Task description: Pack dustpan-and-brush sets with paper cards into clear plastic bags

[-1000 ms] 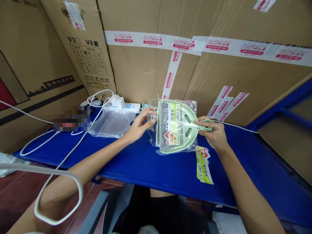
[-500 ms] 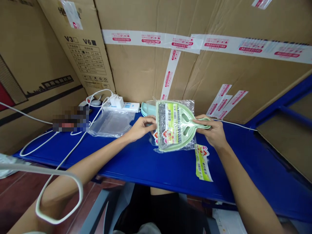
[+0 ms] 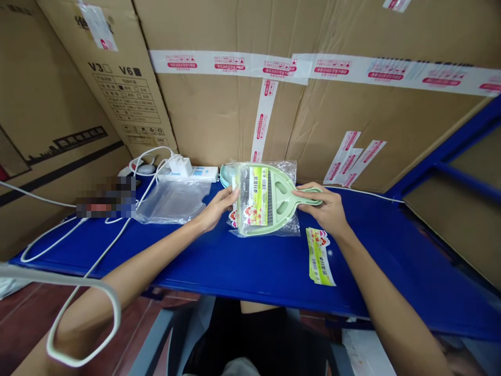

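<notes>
A light green dustpan (image 3: 281, 206) with a grey-bristled brush and a yellow-green label lies partly in a clear plastic bag (image 3: 289, 228) over the blue table. My right hand (image 3: 323, 209) is closed round the green handles at the right. At the dustpan's wide left edge, my left hand (image 3: 221, 206) pinches the bag's edge between thumb and fingers. Loose yellow-green labels (image 3: 321, 261) lie overlapping below my right hand. Behind the bag, light blue dustpans (image 3: 226, 175) are partly hidden.
Flat clear plastic bags (image 3: 174, 201) lie at the left of the blue table (image 3: 242, 271). Behind them are a white power strip (image 3: 205, 174) and cables. A white cable (image 3: 84, 282) loops over my left forearm. Cardboard (image 3: 219, 115) stands along the back.
The view has shifted slightly. The dustpan now lies flatter, and its handles look more closely lined up in my right hand. My left hand stays at the left edge.
</notes>
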Demonstrator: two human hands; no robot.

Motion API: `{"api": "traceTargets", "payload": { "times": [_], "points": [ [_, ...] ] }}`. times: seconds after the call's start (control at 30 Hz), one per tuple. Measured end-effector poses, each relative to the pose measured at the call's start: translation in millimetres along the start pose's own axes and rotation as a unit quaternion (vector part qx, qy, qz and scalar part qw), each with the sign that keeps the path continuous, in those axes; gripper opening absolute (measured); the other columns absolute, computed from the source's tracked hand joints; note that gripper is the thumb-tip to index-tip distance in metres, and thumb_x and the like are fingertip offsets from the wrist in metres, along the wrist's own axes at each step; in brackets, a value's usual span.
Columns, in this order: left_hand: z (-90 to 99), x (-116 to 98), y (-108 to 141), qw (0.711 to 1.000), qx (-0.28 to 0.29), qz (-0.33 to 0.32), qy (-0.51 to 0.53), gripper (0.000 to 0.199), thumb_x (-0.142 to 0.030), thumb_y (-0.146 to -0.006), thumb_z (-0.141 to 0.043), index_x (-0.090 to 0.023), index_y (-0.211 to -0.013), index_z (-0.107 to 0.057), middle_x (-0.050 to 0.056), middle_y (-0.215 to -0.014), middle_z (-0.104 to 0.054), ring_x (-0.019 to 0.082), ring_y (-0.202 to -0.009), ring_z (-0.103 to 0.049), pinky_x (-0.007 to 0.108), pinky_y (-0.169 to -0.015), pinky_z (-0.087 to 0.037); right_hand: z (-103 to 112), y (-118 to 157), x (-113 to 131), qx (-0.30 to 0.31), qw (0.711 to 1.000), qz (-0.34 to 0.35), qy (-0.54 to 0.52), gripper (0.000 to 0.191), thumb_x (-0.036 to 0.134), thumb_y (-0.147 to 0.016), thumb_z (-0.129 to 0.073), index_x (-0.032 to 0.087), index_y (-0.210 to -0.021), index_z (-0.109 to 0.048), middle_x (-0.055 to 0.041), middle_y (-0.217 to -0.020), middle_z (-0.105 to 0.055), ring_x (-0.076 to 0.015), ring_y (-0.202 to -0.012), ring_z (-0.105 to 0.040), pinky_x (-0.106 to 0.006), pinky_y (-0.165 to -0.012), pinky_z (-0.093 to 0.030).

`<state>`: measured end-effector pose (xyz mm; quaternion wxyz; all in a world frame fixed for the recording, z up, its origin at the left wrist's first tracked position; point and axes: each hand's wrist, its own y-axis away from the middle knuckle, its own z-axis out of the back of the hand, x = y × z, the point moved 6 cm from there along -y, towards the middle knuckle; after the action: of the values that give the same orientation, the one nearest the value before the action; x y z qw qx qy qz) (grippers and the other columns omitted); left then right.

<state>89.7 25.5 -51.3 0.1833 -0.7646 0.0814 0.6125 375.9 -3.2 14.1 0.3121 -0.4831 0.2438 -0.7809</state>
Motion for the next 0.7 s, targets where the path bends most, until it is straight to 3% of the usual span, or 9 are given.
{"api": "traceTargets", "payload": {
  "times": [0.1, 0.3, 0.53, 0.7],
  "points": [
    [-2.8, -4.5, 0.2, 1.000, -0.006, 0.003, 0.021, 0.051, -0.051, -0.085, -0.080, -0.017, -0.123, -0.078, 0.011, -0.120, -0.079, 0.033, -0.109, -0.071, 0.038, -0.089, -0.051, 0.1, 0.2, 0.4, -0.002, 1.000, 0.001, -0.002, 0.032, 0.034, -0.084, -0.090, 0.040, -0.115, -0.084, -0.0048, -0.113, -0.080, -0.0244, -0.104, -0.074, -0.041, -0.094, -0.059],
    [3.4, -3.0, -2.7, 0.999, -0.042, 0.012, -0.013, 0.039, -0.035, -0.078, -0.076, -0.016, -0.112, -0.079, 0.006, -0.106, -0.080, 0.024, -0.085, -0.068, 0.029, -0.066, -0.043, -0.1, 1.1, -2.2, -0.007, 1.000, -0.002, -0.011, 0.032, 0.034, -0.083, -0.090, 0.040, -0.113, -0.085, -0.0046, -0.112, -0.080, -0.0249, -0.104, -0.074, -0.042, -0.094, -0.059],
    [9.0, 2.3, -3.9, 0.997, -0.044, 0.006, -0.059, 0.044, -0.046, -0.083, -0.080, -0.017, -0.116, -0.078, 0.008, -0.109, -0.080, 0.027, -0.095, -0.071, 0.031, -0.074, -0.048, -1.8, 1.0, -3.5, -0.012, 1.000, -0.017, -0.007, 0.030, 0.040, -0.082, -0.090, 0.037, -0.111, -0.086, -0.0058, -0.111, -0.081, -0.0257, -0.104, -0.074, -0.042, -0.094, -0.059],
    [2.9, -2.4, -3.7, 0.997, -0.032, 0.000, -0.063, 0.055, -0.055, -0.079, -0.086, -0.015, -0.116, -0.078, 0.011, -0.109, -0.081, 0.028, -0.091, -0.072, 0.032, -0.072, -0.050, -2.5, 2.0, -3.7, -0.013, 1.000, -0.006, -0.008, 0.030, 0.038, -0.082, -0.090, 0.039, -0.112, -0.085, -0.0052, -0.112, -0.080, -0.0250, -0.104, -0.074, -0.042, -0.094, -0.059]
  ]
}}
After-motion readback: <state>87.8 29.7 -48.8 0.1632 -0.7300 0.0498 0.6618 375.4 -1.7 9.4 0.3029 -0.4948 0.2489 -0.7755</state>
